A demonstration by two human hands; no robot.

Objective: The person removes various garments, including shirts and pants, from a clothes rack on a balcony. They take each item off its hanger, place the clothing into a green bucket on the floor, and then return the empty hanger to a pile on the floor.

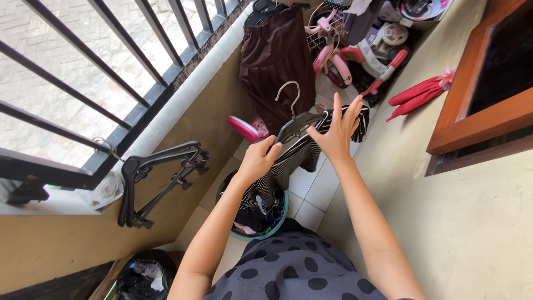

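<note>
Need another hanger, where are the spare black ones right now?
The spare black hangers hang on the balcony railing at the left of the head view, left of the left hand.

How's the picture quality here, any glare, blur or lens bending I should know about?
Head view: daylight past the railing washes the pavement pale; straight bars bow from wide-angle distortion; left hand and right hand on the striped garment and hanger are sharp; the basin below sits in shade.
</note>
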